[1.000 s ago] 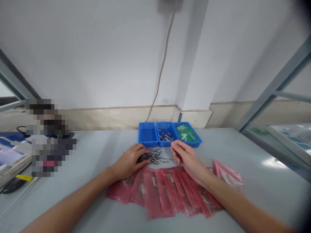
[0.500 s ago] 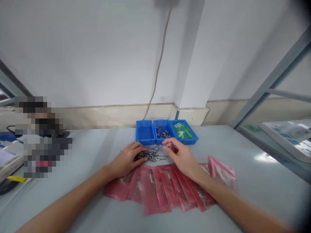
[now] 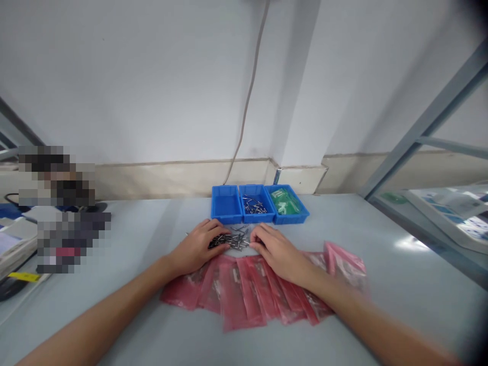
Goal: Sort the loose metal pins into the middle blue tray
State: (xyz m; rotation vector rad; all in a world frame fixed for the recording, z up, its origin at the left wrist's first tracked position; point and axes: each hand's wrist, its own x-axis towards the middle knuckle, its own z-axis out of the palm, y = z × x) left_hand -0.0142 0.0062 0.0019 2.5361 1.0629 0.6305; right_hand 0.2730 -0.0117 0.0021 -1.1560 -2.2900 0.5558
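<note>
A loose pile of thin metal pins [image 3: 236,241], dark with silvery parts, lies on the table between my hands. My left hand [image 3: 200,245] cups the pile's left side, thumb and fingers apart, with part of the pile hidden under it. At the pile's right end, my right hand [image 3: 276,250] has its fingers curled toward the thumb; what they pinch, if anything, cannot be made out. Several red translucent plastic bags [image 3: 244,300] overlap in a fanned row in front of the pile, with small pieces showing inside. The right forearm crosses over some of them.
Three blue bins stand behind the pile: an empty left bin [image 3: 226,203], a middle bin [image 3: 247,218] with metal pins, and a right bin [image 3: 301,219] with green and clear packets. A blurred-out person [image 3: 72,223] is at left. A grey metal frame [image 3: 404,152] rises at right.
My right hand has come down and slightly left to the pile's right end, its fingers closing in. My left hand stays at the pile. The view has shifted slightly.
</note>
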